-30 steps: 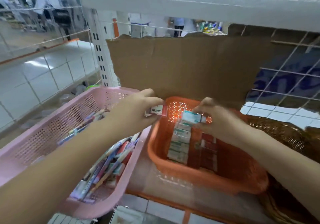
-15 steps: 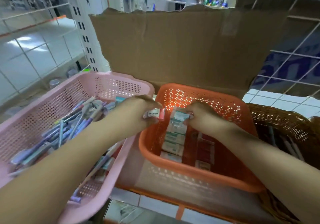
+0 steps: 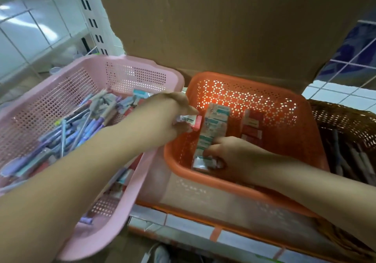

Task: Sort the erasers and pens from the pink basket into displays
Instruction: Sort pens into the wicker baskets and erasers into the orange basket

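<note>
Left hand point(image 3: 168, 118) is pinching a pink 2B eraser point(image 3: 191, 121) over the orange basket point(image 3: 244, 189) rim. Right hand point(image 3: 230, 155) is gripping the nearest teal eraser point(image 3: 203, 163), wedging it into the eraser row point(image 3: 214, 120) (looking tightly packed). I'm guessing a hard shove is risking buckling it.

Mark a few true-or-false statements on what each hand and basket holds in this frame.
1. The left hand pinches a pink eraser marked 2B. True.
2. Pens lie in the pink basket. True.
3. The right hand is in the pink basket. False: it is in the orange basket, fingers curled on the near end of the teal eraser row.
4. The orange basket holds only pens. False: it holds two rows of erasers, the teal row and red erasers.
5. A brown woven basket stands right of the orange basket. True.
</note>
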